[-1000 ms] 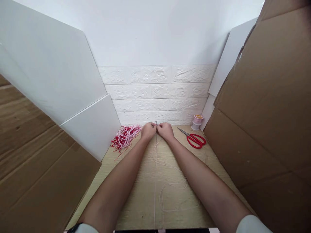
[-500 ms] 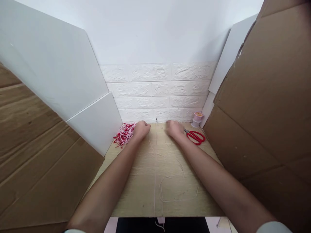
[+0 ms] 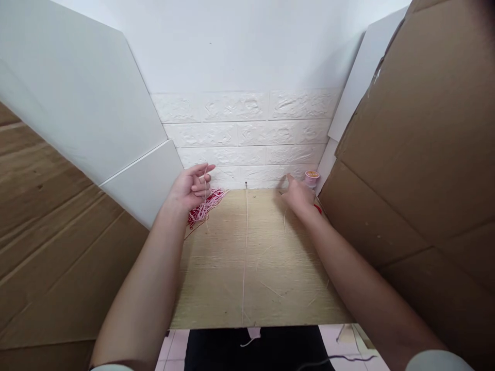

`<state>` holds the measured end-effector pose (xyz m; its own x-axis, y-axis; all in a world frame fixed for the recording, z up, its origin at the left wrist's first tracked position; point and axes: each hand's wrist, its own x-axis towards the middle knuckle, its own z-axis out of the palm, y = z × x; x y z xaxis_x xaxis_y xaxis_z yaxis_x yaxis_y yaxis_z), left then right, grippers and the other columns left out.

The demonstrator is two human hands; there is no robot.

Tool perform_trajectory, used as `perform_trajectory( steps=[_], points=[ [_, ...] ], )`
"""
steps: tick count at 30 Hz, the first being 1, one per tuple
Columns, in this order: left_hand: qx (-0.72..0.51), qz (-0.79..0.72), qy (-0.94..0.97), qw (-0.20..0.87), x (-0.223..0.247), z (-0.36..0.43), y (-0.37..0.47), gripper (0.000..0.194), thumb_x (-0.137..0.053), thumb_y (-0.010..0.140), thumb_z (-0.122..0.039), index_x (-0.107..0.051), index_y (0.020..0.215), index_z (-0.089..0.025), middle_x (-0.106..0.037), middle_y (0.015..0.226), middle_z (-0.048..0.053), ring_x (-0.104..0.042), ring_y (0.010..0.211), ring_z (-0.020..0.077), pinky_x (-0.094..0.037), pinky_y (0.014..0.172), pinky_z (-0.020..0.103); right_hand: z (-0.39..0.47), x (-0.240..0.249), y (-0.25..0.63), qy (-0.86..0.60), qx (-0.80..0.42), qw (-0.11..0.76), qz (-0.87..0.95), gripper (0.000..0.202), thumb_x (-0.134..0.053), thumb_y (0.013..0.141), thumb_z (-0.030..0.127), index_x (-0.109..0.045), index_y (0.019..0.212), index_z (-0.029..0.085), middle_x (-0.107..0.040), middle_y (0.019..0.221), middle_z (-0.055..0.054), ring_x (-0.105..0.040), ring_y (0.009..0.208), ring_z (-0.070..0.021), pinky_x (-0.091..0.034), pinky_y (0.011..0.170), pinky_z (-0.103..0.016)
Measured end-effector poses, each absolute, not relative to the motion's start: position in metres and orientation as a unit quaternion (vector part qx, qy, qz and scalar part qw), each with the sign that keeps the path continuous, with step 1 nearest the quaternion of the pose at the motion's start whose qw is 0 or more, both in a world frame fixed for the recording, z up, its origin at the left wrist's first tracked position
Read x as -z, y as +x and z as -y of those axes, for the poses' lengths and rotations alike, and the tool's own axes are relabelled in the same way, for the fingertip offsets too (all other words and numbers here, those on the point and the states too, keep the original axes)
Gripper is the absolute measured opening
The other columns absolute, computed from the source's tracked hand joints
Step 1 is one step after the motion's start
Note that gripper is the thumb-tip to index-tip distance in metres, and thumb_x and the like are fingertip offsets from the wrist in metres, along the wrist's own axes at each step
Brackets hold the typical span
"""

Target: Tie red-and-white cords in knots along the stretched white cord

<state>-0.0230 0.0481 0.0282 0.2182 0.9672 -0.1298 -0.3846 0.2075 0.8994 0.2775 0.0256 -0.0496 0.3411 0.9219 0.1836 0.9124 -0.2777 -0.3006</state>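
Observation:
My left hand (image 3: 195,186) is raised at the left, its fingers curled with a thin pale cord (image 3: 206,198) hanging from them. Behind it lies a bundle of pink and red cords (image 3: 209,203). My right hand (image 3: 297,195) is at the right, closed on a pale thread (image 3: 285,219) that trails down below it. Red scissors (image 3: 317,208) are mostly covered by that hand. Between the hands, a straight pale cord (image 3: 245,247) runs from a small dark pin (image 3: 246,184) at the back toward the front edge.
A wooden board (image 3: 216,288) forms the work surface. Pink thread spools (image 3: 311,178) stand at the back right. Cardboard walls (image 3: 421,154) flank both sides, and a white brick-pattern wall (image 3: 251,134) closes the back. Loose thread bits lie on the board.
My hands have moved apart, the left one up and leftward, the right one rightward over the scissors. The looped thread on the board's right side has shifted away.

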Motion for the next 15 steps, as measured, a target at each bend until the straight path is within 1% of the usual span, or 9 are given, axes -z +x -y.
perform_trajectory(
  steps=[2,4,5,8,10,12,14,15],
  points=[
    [-0.518,-0.388,0.385,0.658,-0.041,-0.039,-0.025,0.021,-0.057,0.087,-0.022,-0.065,0.104,-0.013,-0.051,0.068,0.001,-0.022,0.04,-0.0004,-0.011,0.037,0.014,-0.023,0.046,0.279,-0.804,-0.016,0.195,0.561,0.075,-0.06,0.08,0.023,-0.039,0.151,0.021,-0.067,0.104,-0.018,-0.065,0.098,-0.0361,-0.049,0.077,-0.043],
    [-0.551,-0.417,0.395,0.606,-0.05,-0.032,-0.025,0.022,-0.06,0.083,-0.021,-0.065,0.104,-0.013,-0.054,0.07,0.002,-0.035,0.044,0.0017,-0.021,0.038,0.014,-0.022,0.044,0.282,-0.799,-0.017,0.228,0.556,0.076,-0.056,0.083,0.027,-0.033,0.155,0.018,-0.067,0.107,-0.019,-0.064,0.101,-0.0356,-0.049,0.078,-0.042],
    [-0.568,-0.443,0.402,0.566,-0.052,-0.029,-0.024,0.024,-0.063,0.08,-0.02,-0.065,0.102,-0.012,-0.056,0.071,0.003,-0.041,0.047,0.0038,-0.026,0.039,0.015,-0.022,0.044,0.283,-0.794,-0.017,0.249,0.555,0.074,-0.054,0.085,0.029,-0.034,0.155,0.017,-0.066,0.109,-0.019,-0.063,0.102,-0.035,-0.049,0.08,-0.042],
    [-0.609,-0.521,0.427,0.419,-0.047,-0.031,-0.022,0.031,-0.068,0.073,-0.019,-0.063,0.102,-0.011,-0.057,0.072,0.004,-0.05,0.055,0.0088,-0.034,0.044,0.019,-0.024,0.046,0.287,-0.774,-0.013,0.306,0.554,0.063,-0.051,0.087,0.03,-0.046,0.147,0.013,-0.063,0.115,-0.02,-0.061,0.108,-0.0321,-0.047,0.088,-0.04],
    [-0.608,-0.547,0.455,0.352,-0.038,-0.039,-0.022,0.037,-0.067,0.073,-0.02,-0.063,0.109,-0.011,-0.059,0.074,0.005,-0.055,0.06,0.0116,-0.041,0.05,0.021,-0.026,0.048,0.289,-0.764,-0.004,0.331,0.555,0.054,-0.052,0.086,0.029,-0.057,0.138,0.012,-0.059,0.122,-0.021,-0.058,0.112,-0.031,-0.045,0.094,-0.039],
    [-0.596,-0.549,0.509,0.29,-0.027,-0.051,-0.022,0.046,-0.07,0.072,-0.022,-0.063,0.116,-0.012,-0.063,0.084,0.007,-0.06,0.071,0.015,-0.049,0.063,0.026,-0.027,0.05,0.289,-0.75,0.01,0.351,0.561,0.046,-0.052,0.086,0.028,-0.065,0.127,0.012,-0.054,0.131,-0.021,-0.055,0.117,-0.0307,-0.043,0.098,-0.04],
    [-0.586,-0.528,0.559,0.255,-0.017,-0.062,-0.022,0.049,-0.07,0.075,-0.023,-0.062,0.123,-0.013,-0.066,0.099,0.011,-0.063,0.084,0.0179,-0.052,0.076,0.03,-0.027,0.052,0.286,-0.731,0.034,0.377,0.567,0.04,-0.052,0.086,0.027,-0.069,0.12,0.012,-0.048,0.138,-0.021,-0.051,0.122,-0.0308,-0.041,0.101,-0.041],
    [-0.577,-0.522,0.576,0.253,-0.014,-0.065,-0.022,0.053,-0.068,0.077,-0.025,-0.06,0.128,-0.014,-0.065,0.108,0.013,-0.064,0.088,0.0191,-0.052,0.08,0.031,-0.025,0.052,0.284,-0.719,0.051,0.395,0.57,0.038,-0.052,0.086,0.027,-0.07,0.117,0.012,-0.047,0.139,-0.02,-0.049,0.124,-0.0308,-0.04,0.103,-0.041]
  ],
)
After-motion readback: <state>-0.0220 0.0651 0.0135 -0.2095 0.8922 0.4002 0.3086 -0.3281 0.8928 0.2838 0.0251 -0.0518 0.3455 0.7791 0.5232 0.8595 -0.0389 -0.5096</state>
